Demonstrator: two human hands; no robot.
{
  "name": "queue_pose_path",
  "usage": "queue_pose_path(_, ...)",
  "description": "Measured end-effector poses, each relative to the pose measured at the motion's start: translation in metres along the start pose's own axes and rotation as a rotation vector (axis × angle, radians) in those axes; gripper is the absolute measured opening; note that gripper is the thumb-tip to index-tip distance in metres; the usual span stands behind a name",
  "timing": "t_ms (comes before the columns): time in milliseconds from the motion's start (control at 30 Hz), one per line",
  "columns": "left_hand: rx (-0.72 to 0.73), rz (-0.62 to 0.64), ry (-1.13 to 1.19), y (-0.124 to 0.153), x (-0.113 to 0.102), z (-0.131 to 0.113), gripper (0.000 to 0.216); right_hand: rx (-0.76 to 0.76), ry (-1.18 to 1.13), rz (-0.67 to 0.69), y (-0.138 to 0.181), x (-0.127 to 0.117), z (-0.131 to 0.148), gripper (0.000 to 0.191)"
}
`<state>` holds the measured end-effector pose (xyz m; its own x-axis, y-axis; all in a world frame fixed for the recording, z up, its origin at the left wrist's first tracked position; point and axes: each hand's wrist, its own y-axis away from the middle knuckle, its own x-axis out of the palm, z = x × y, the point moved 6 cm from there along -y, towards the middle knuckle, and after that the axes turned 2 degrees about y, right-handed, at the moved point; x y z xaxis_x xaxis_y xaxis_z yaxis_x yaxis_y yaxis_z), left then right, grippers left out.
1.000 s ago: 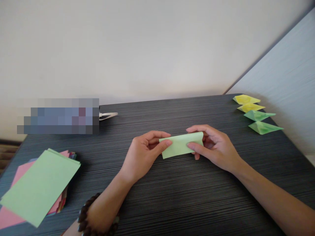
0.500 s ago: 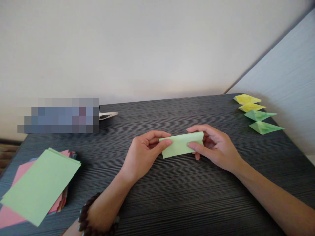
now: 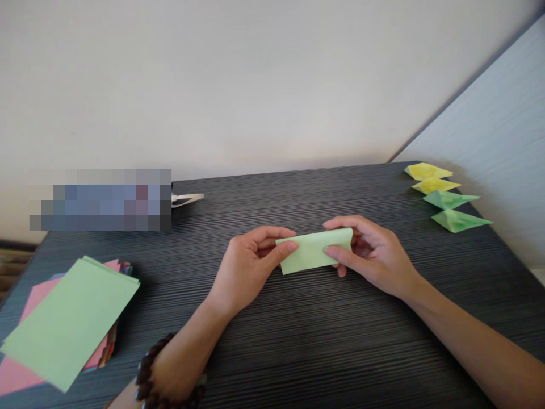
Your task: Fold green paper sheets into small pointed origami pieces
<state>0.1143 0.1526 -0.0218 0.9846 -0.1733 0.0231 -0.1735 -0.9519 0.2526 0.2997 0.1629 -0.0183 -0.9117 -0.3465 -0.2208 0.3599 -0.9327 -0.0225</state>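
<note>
Between my hands, over the middle of the dark table, is a light green sheet of paper (image 3: 310, 252) folded over into a narrow strip. My left hand (image 3: 249, 264) pinches its left end, thumb on the near face and fingers behind. At the right end my right hand (image 3: 368, 255) grips it likewise, with the thumb pressed on the front. The fold runs along the upper edge, which looks rounded near the right corner. Most of the fingertips behind the paper are hidden.
A stack of coloured paper (image 3: 74, 324), green on top and pink below, lies at the left. Yellow folded paper pieces (image 3: 428, 171) and green ones (image 3: 460, 221) line the table's right edge. A blurred-out object (image 3: 106, 201) with a white loop (image 3: 189, 198) stands at the back left.
</note>
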Motion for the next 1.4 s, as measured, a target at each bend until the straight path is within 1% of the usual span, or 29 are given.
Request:
queue_pose_path(667,0.012,-0.019,-0.038,0.0008,0.0,-0.0009,0.024,0.009,0.006,0.0,0.0,-0.0005,-0.0001,0.033)
queue_pose_path(833,0.033,-0.055,-0.089,0.0012,-0.0021,-0.001,0.024,0.0,0.006,0.011,0.0005,0.0002,-0.0001,0.035)
queue_pose_path(967,0.037,-0.062,-0.116,0.0014,-0.0028,-0.0008,0.024,-0.005,0.0,0.022,0.0,0.0009,-0.001,0.035)
queue_pose_path(1233,0.011,-0.045,-0.129,0.0019,-0.0024,-0.0015,0.028,0.027,-0.041,0.045,0.0006,-0.0003,-0.0003,0.039)
queue_pose_path(1400,0.003,-0.053,-0.137,0.0025,-0.004,-0.0011,0.03,0.023,-0.131,0.059,0.0,-0.0013,0.0038,0.032)
